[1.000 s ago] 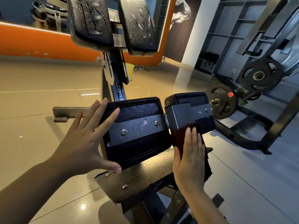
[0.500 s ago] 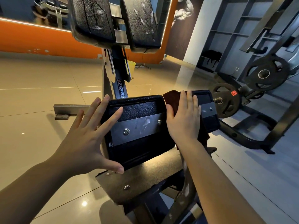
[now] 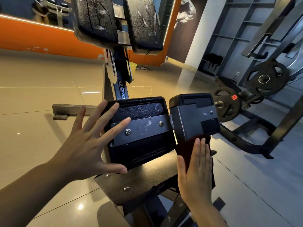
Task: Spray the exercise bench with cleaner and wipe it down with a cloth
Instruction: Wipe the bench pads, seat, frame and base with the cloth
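The right hand [image 3: 196, 171] presses the cloth [image 3: 188, 148] flat, at 6 o'clock of the pad [image 3: 193, 118]. The left hand [image 3: 91, 143] is spread wide on the other pad [image 3: 141, 138]. Nothing pinches the cloth, so it may slip off.

Your left hand [image 3: 89, 149] lies flat with fingers spread against the left black pad [image 3: 141, 130] of the exercise bench, touching its metal bracket [image 3: 144, 128]. Your right hand [image 3: 196, 173] presses a dark red cloth [image 3: 186, 148] with straight fingers against the lower edge of the right pad [image 3: 194, 115]. Two larger upper pads [image 3: 118, 22] above are speckled with droplets, and weight plates [image 3: 266, 79] stand at the right.
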`<state>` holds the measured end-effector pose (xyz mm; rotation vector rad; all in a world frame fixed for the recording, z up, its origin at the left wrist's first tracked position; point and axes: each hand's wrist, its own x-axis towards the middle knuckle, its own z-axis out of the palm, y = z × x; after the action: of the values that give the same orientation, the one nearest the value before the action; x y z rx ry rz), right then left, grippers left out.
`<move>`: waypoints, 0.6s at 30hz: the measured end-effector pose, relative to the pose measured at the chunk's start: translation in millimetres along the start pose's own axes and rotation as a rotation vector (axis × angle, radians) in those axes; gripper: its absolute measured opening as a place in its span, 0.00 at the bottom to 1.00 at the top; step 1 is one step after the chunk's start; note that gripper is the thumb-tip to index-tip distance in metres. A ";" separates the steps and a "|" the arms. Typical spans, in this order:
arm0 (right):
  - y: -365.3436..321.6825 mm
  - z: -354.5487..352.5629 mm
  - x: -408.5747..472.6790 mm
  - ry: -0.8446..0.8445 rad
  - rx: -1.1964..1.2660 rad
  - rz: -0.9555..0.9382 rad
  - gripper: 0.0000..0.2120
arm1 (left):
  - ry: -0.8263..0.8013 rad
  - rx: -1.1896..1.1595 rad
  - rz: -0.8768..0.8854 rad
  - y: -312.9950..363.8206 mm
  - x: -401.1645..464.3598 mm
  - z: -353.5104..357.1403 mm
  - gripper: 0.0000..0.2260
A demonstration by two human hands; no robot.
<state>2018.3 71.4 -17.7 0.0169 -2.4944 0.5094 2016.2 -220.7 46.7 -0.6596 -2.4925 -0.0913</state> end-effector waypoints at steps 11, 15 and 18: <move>-67.2 -18.0 129.2 -0.054 -0.061 -0.096 0.29 | 0.110 0.036 0.103 7.3 13.5 14.6 0.40; -54.5 -14.3 107.9 -0.010 -0.026 -0.120 0.31 | 0.128 0.002 0.092 6.6 14.5 16.5 0.43; -35.6 -3.5 70.9 0.066 -0.008 -0.100 0.30 | 0.132 0.016 0.089 5.9 15.0 14.2 0.44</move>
<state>1966.0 46.8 36.7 0.1195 -2.4176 0.4505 2001.0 -206.1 42.3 -0.7324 -2.3320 -0.0797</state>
